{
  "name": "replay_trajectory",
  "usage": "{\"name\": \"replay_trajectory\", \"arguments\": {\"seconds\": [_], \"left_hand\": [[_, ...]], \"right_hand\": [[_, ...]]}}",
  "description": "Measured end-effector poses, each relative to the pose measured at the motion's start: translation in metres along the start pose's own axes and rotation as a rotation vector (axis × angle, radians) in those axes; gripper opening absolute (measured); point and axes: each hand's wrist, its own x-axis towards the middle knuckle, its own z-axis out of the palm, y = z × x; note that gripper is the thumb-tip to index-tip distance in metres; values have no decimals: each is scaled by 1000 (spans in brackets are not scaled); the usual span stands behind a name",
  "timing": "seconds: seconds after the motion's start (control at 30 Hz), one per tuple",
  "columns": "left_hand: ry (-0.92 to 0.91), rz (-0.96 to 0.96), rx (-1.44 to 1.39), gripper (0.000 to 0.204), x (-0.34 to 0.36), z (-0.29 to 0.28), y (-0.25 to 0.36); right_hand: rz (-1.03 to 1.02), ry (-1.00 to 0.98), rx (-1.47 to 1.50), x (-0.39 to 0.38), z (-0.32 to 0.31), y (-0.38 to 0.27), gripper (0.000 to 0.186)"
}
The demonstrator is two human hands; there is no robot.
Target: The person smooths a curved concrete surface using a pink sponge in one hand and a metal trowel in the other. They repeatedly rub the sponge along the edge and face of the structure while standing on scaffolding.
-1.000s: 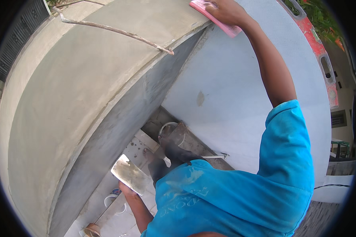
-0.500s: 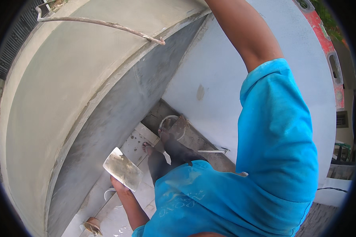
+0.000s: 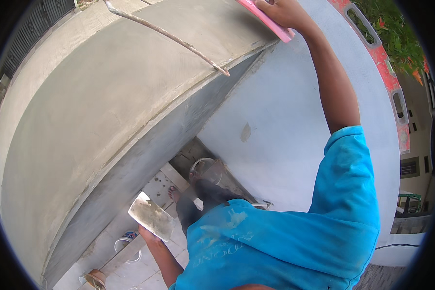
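Observation:
In my left hand, low at the left of my body, is a flat rectangular board smeared with grey plaster. My fingers grip it from its lower edge and are partly hidden behind it. At the upper edge of the view, my outstretched right hand holds a pink plastering float by its back. The float lies at or just over the end of the curved, plastered surface, close to the pale wall; I cannot tell whether it touches.
A bent metal rod juts over the plastered surface. Along the right wall's edge runs a red spirit level. Below stand a bucket near my feet, a white bucket and a brown container. Leafy branches hang at upper right.
My right hand and the pink float have come into view at the top; before, only the arm showed. The left hand still holds the board in nearly the same place. The view has shifted somewhat.

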Motion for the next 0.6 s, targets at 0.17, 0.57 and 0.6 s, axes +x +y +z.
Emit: {"name": "replay_trajectory", "arguments": {"seconds": [0.17, 0.57, 0.6], "left_hand": [[-48, 93, 35, 49, -6, 7, 2], [-47, 32, -33, 48, -1, 8, -5], [-44, 24, -31, 48, -1, 11, -3]], "right_hand": [[8, 7, -129, 128, 84, 11, 34], [32, -239, -20, -70, -16, -38, 34], [133, -167, -7, -52, -18, -37, 34]]}}
